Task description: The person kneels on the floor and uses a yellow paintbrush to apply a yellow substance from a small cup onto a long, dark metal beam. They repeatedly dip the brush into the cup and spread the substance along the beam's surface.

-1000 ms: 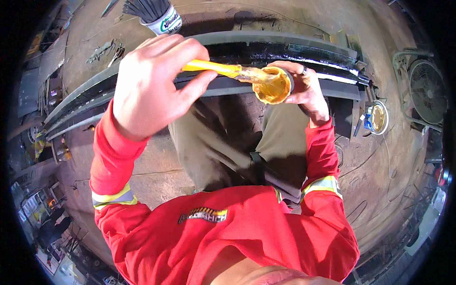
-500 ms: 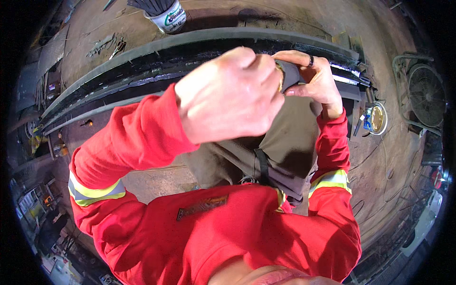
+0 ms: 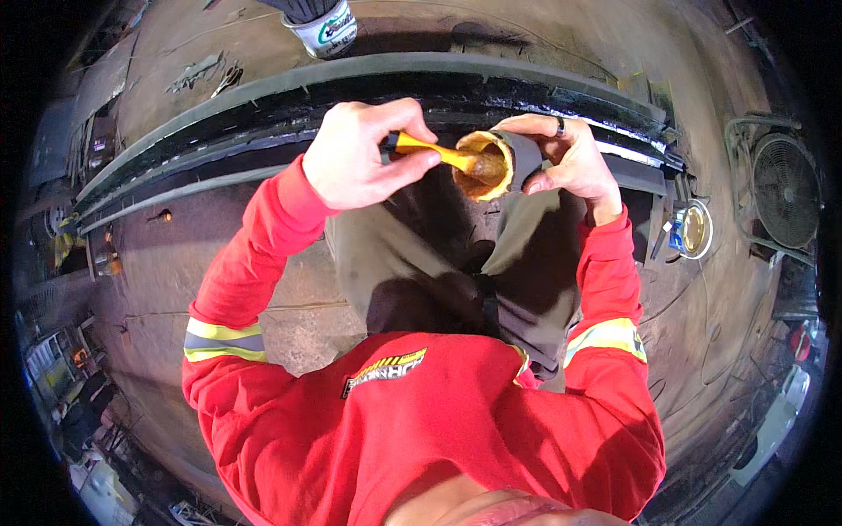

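Yellow-handled brush (image 3: 430, 151) dips into grease-smeared, brownish-yellow tin (image 3: 488, 166).

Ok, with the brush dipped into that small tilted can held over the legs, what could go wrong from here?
1. The small can is tilted toward the person in the right hand; its amber contents might spill onto the trousers.
2. The yellow-handled brush, pinched in the left hand, looks loaded, so it may drip on lifting out.
3. The long dark metal strips lie close ahead of the feet, a possible trip hazard.
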Tool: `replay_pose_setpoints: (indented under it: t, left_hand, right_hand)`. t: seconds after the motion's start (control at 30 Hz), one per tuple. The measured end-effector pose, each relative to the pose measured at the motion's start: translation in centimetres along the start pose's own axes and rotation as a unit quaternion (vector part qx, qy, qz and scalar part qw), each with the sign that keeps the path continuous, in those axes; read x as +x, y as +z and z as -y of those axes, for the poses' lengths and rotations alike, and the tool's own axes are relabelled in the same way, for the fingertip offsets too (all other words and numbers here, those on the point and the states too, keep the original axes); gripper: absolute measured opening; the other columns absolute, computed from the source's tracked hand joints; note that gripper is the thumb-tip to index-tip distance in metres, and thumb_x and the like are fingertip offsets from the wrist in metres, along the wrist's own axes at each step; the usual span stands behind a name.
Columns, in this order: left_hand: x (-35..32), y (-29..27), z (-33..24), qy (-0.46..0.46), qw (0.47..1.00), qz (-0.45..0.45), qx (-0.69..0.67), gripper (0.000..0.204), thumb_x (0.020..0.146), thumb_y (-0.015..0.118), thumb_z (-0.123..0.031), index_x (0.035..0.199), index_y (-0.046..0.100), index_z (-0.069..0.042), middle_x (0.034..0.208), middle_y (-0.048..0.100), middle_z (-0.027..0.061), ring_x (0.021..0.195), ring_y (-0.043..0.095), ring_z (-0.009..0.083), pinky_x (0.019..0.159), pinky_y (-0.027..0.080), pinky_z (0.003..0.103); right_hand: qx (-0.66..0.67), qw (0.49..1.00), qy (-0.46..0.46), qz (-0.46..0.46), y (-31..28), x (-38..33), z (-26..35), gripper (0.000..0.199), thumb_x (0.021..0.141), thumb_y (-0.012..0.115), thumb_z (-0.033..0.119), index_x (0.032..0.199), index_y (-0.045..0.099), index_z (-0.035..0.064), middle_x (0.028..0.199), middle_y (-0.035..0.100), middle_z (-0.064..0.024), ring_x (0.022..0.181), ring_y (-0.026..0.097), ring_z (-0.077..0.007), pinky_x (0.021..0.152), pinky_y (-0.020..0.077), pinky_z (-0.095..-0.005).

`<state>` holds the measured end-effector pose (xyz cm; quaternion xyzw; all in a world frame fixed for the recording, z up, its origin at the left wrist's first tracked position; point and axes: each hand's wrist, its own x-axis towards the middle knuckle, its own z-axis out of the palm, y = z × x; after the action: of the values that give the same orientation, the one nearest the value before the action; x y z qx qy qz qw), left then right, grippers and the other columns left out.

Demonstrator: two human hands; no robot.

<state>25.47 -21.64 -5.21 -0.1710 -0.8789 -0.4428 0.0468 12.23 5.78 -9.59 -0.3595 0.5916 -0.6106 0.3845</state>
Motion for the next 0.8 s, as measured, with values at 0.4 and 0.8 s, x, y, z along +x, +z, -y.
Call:
replay_pose_setpoints:
  t: [0.4, 0.8]
  left_hand:
    - [-2.9, -2.0, 2.9, -0.186, 0.953, -0.021, -0.237, 0.016, 0.086, 0.072, -0.013, 0.088, 0.063, 0.0, 0.078, 0.06, -0.0006, 0.074, 0.053, 0.0052, 0.067, 0.044, 0.022]
    - [-2.6, -12.6, 2.8, -0.196, 0.977, -0.053, 0.057, 0.013, 0.089, 0.066, -0.013, 0.096, 0.062, -0.002, 0.082, 0.061, -0.0008, 0.081, 0.054, 0.0069, 0.074, 0.042, 0.023]
  right_hand:
    - [0.072, 0.997, 0.008, -0.018, 0.3, 2.2, -1.0, 0.075, 0.056, 0.091, 0.01, 0.123, 0.059, -0.0062, 0.115, 0.066, -0.0098, 0.106, 0.061, -0.0175, 0.097, 0.046, -0.0329]
    - [0.099, 0.973, -0.081, -0.192, -5.4, 3.0, -4.4, 0.064, 0.067, 0.08, -0.001, 0.128, 0.058, -0.0009, 0.119, 0.065, -0.0097, 0.111, 0.06, -0.0193, 0.098, 0.0454, -0.0326]
